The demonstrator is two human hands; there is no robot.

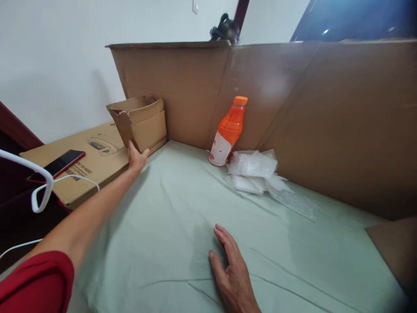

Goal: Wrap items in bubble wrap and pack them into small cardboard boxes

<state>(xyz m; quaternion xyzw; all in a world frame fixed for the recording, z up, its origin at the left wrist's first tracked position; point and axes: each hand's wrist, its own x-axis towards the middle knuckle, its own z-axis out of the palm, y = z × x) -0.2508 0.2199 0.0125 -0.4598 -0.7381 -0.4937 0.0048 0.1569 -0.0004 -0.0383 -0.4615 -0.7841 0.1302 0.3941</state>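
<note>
My left hand [137, 159] reaches out to a small open-topped cardboard box [148, 129] at the left. Its fingers and thumb lie around the box's lower near corner, with the fingertips partly hidden. The box stands on a larger flat carton against the cardboard wall. My right hand [232, 271] is held over the pale green cloth [182, 208], thumb and fingers apart, with nothing in it. Beyond it, an orange bottle [227, 132] with an orange cap and white label appears tilted near the cardboard wall. A pile of clear bubble-wrap bags [252, 169] lies beside the bottle's base.
A tall cardboard wall [293, 113] runs along the back. The flat carton [107, 163] at the left carries a red-edged phone [60, 164] and a white cable [81, 177]. A cardboard piece [395, 241] is at the right edge. A dark object [224, 28] sits atop the wall.
</note>
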